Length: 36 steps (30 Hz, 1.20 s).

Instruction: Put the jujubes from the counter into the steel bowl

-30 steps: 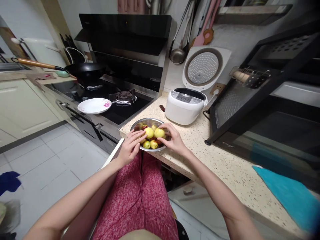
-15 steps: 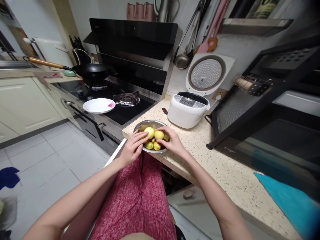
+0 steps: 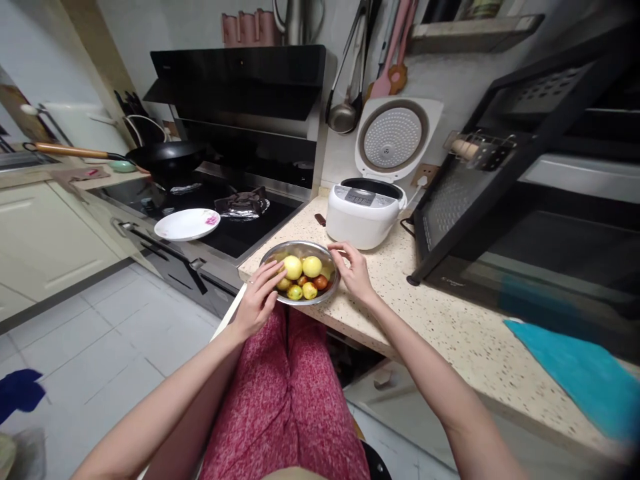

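Note:
A round stainless steel bowl (image 3: pixel 300 248) sits near the front edge of the counter. Two larger pale yellow fruits (image 3: pixel 313 267) lie in it, with several smaller greenish-yellow and reddish-brown fruits (image 3: pixel 310 291) in front. My left hand (image 3: pixel 257 299) rests over the bowl's left rim, fingers stretched out and fingertips by the left yellow fruit. At the right rim is my right hand (image 3: pixel 353 272), its fingers bent and apart, with no fruit in it. Whether its fingertips touch the rim I cannot tell.
Behind the bowl stands a white rice cooker (image 3: pixel 363 217) with its lid up. A white plate (image 3: pixel 187 225) lies at the stove's front edge; a black wok (image 3: pixel 170 155) sits farther back. To the right are a black oven (image 3: pixel 530 267) and a turquoise cloth (image 3: pixel 565 367).
My right hand has drawn back from the fruits to the bowl's right rim, uncovering reddish-brown fruit. My left hand stays at the left rim. The view has shifted slightly.

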Motion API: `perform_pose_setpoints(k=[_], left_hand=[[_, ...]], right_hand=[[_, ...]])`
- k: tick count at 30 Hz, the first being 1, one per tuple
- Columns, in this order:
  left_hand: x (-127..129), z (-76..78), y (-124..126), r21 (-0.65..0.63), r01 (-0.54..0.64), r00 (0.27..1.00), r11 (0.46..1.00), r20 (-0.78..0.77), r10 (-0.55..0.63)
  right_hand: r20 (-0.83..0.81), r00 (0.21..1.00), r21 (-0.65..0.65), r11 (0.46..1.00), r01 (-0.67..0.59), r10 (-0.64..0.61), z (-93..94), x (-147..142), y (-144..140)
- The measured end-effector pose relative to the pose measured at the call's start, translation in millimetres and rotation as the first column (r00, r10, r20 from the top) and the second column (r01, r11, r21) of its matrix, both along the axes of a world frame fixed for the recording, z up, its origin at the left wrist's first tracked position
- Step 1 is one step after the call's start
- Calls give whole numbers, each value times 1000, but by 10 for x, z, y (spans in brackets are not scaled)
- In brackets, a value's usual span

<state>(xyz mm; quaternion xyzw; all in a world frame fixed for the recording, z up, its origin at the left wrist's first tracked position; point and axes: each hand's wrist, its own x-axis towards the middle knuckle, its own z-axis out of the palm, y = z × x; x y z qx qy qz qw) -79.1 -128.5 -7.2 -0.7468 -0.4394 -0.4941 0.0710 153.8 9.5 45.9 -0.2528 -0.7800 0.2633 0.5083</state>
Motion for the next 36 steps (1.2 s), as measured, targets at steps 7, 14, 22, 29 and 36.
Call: perform_pose_setpoints(k=[7,14,22,29,36], left_hand=[[-27,-59,39,-35,-42,999,999,3,42],[23,-68,44,-93,-12,999,996,42,16],[136,-72,-38,-171,103,992,980,-49,-113],[72,-238,5,-87,95,987,992,-119,-105],[-215,-27,87,3,-71,997,997,20,71]], right_hand=[[55,997,15,998,62,-63,-102,-7,62],[102,988,32,993,111,-113,-144,8,85],[15,970,63,968,243,-244,-68,97,157],[-36,957,298,911,285,-287,468,514,-50],[-331,692,724,297,622,-642,2568,2155,-2]])
